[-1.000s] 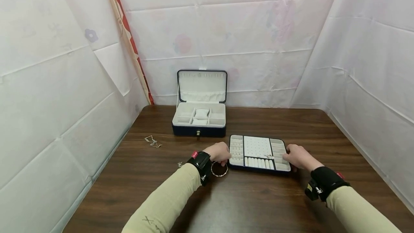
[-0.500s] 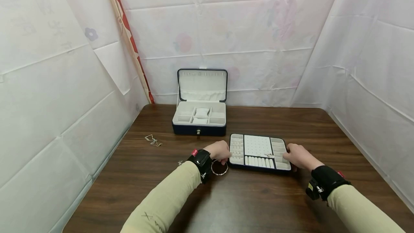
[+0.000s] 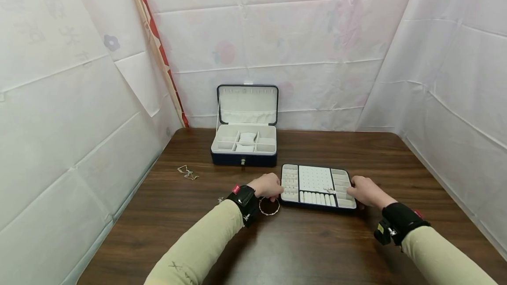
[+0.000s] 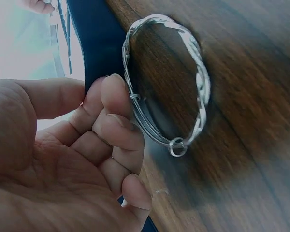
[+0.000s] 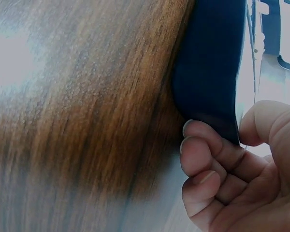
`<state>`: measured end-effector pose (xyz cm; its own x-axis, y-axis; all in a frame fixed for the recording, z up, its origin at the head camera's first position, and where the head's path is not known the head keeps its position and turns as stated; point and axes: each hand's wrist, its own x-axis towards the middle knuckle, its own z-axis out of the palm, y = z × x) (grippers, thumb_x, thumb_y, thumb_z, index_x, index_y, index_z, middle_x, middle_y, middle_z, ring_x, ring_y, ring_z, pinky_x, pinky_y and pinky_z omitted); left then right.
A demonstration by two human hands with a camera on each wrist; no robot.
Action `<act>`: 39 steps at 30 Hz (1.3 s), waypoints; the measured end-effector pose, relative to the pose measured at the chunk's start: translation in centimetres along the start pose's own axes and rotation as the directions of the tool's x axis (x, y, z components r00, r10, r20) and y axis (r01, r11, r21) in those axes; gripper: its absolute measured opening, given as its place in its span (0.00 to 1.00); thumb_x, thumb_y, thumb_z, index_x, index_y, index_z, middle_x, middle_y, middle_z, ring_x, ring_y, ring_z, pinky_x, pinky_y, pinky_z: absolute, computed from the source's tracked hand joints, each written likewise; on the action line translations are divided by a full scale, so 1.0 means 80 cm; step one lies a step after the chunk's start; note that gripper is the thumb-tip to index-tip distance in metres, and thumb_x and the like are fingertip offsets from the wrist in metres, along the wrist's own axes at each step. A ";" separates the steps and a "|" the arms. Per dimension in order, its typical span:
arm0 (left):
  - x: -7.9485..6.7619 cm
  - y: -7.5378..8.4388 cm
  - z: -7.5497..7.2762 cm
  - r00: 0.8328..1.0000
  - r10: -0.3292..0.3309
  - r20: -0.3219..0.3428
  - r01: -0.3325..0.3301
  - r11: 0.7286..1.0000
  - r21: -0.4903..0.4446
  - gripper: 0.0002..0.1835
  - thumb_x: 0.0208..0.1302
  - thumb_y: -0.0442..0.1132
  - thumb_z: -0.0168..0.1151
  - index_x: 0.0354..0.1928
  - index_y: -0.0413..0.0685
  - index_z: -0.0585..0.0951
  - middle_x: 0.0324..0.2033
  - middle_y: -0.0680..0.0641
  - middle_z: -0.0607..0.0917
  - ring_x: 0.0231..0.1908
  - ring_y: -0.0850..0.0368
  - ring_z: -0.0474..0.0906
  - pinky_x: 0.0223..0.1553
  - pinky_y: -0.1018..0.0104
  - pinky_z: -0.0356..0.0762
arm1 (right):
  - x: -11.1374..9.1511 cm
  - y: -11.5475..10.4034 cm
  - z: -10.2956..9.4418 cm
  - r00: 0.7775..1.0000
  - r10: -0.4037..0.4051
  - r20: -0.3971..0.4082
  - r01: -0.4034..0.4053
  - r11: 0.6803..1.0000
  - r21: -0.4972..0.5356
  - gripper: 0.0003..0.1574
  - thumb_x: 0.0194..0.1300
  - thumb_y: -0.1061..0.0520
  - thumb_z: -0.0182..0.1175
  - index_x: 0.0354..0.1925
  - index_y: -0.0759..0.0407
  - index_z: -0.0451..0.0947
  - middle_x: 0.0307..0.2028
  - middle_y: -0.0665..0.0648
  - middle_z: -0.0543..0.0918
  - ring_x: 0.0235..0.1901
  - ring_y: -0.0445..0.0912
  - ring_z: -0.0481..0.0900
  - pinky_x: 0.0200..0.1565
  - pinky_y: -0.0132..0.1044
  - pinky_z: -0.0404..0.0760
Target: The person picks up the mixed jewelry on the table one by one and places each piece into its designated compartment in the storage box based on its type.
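Note:
A navy jewelry tray [image 3: 317,207] with pale lining lies on the table, held at both ends. My left hand [image 3: 266,185] grips its left end; in the left wrist view the thumb reaches over the navy side wall [image 4: 100,41] while the fingers curl against the outside. At the right end, my right hand [image 3: 368,191] pinches the wall [image 5: 208,63] between thumb and fingers. Ring rolls, a dotted white panel and side compartments fill the tray, with small jewelry near the panel's lower right corner. A twisted metal bangle [image 4: 201,79] lies on the wood right beside my left fingertips.
Behind the tray stands a navy jewelry box [image 3: 225,159], its lid raised, with divided compartments and white cushions. A chain necklace [image 3: 188,173] lies at the left, and a small jewelry piece [image 3: 220,200] sits by the left forearm. White cloth walls enclose the table.

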<state>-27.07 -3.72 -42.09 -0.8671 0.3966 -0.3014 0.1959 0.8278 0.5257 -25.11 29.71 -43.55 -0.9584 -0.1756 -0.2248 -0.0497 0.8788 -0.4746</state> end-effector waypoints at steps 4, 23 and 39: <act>-0.005 -0.008 -0.003 1.000 0.020 -0.024 -0.020 1.000 -0.001 0.19 0.69 0.40 0.57 0.18 0.44 0.82 0.13 0.49 0.81 0.19 0.57 0.75 0.25 0.68 0.65 | 0.000 -0.001 0.000 1.000 0.001 0.003 -0.001 1.000 0.003 0.10 0.67 0.61 0.52 0.39 0.70 0.71 0.21 0.58 0.77 0.16 0.46 0.78 0.24 0.38 0.75; -0.027 -0.068 -0.062 0.838 0.227 -0.497 -0.114 0.962 0.248 0.03 0.65 0.35 0.65 0.40 0.47 0.83 0.37 0.48 0.85 0.42 0.48 0.81 0.47 0.51 0.77 | 0.000 0.004 -0.007 1.000 0.008 0.000 -0.008 1.000 0.010 0.10 0.67 0.61 0.51 0.39 0.69 0.71 0.21 0.58 0.76 0.17 0.46 0.76 0.24 0.38 0.73; -0.025 -0.118 -0.080 0.776 0.326 -0.540 0.013 0.848 0.530 0.20 0.62 0.34 0.70 0.56 0.47 0.81 0.53 0.43 0.80 0.59 0.40 0.72 0.61 0.41 0.67 | 0.004 0.019 -0.022 0.999 0.034 -0.016 -0.034 0.999 -0.007 0.11 0.66 0.61 0.49 0.38 0.70 0.72 0.22 0.58 0.76 0.18 0.47 0.76 0.26 0.39 0.72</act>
<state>-30.12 -14.85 -41.40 -0.8563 0.3632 0.3671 0.3975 0.9174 0.0196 -25.99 31.75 -42.83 -0.9640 -0.1388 -0.2268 -0.0193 0.8874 -0.4607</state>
